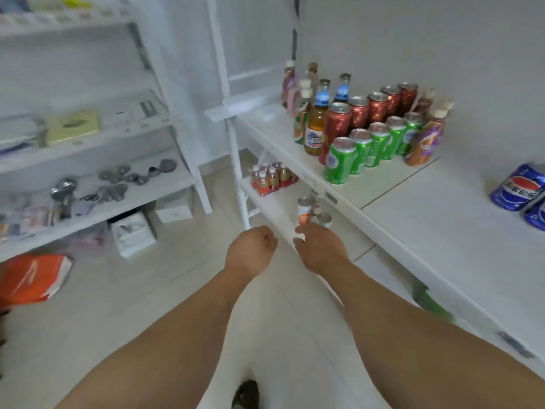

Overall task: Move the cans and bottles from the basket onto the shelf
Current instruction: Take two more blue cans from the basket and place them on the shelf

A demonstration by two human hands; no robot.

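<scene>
Reaching forward and down, both hands hang before the lower shelf (265,199). Left hand (250,249): fingers curled, holding nothing. Right hand (320,249): loosely curled; contents cannot be told. Basket: not in view. Nearest stock: orange-labelled can (303,209) and green can (325,220), upright, just beyond the right hand. Upper shelf (413,202): green cans (365,149), red cans (368,109), bottles (315,125), up and right.

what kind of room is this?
Likely a small shop or stockroom mock-up: white shelf stocked with rows of green cans and red cans, second rack holding small hardware.
</scene>
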